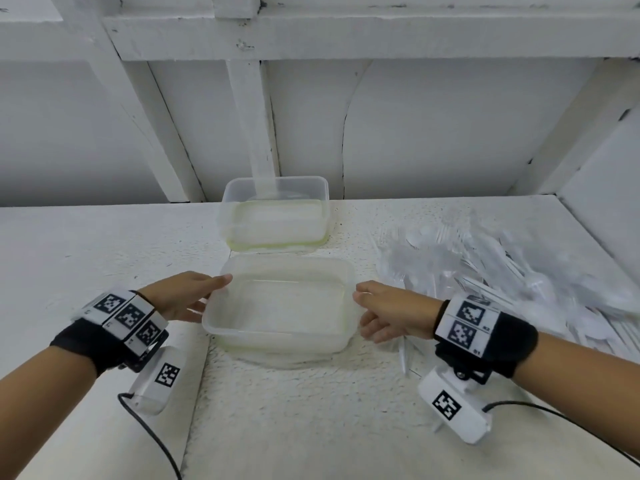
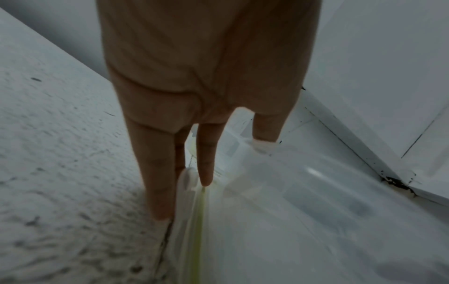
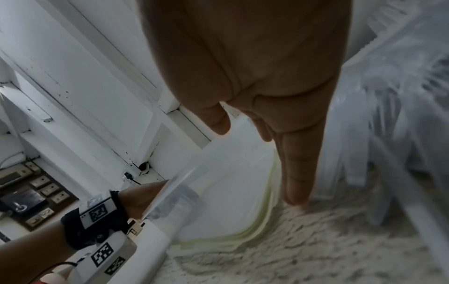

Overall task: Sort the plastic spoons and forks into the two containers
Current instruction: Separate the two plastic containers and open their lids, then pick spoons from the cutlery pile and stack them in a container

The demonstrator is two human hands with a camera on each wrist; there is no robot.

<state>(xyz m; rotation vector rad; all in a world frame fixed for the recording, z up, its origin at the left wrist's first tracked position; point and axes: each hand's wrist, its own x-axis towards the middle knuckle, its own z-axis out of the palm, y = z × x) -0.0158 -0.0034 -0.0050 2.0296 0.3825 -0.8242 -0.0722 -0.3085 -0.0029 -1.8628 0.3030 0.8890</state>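
Observation:
Two clear plastic containers stand on the white textured table. The far container [image 1: 275,213] is by the wall. The near container [image 1: 280,306] is empty and sits between my hands. My left hand [image 1: 207,296] holds its left rim, thumb over the edge, with straight fingers [image 2: 206,173] along the outer wall [image 2: 291,211]. My right hand [image 1: 367,313] is at the right end, its straight fingers [image 3: 298,173] pressed against the wall [image 3: 230,192] and its thumb by the rim. A pile of clear spoons and forks [image 1: 485,268] lies to the right, blurred in the right wrist view [image 3: 388,115].
A white panelled wall [image 1: 433,133] rises just behind the far container, and a side wall [image 1: 606,188] closes the right. The textured surface [image 1: 311,427] runs to the front edge. A loose piece of cutlery [image 1: 403,355] lies under my right wrist. Camera cables trail off both wrists.

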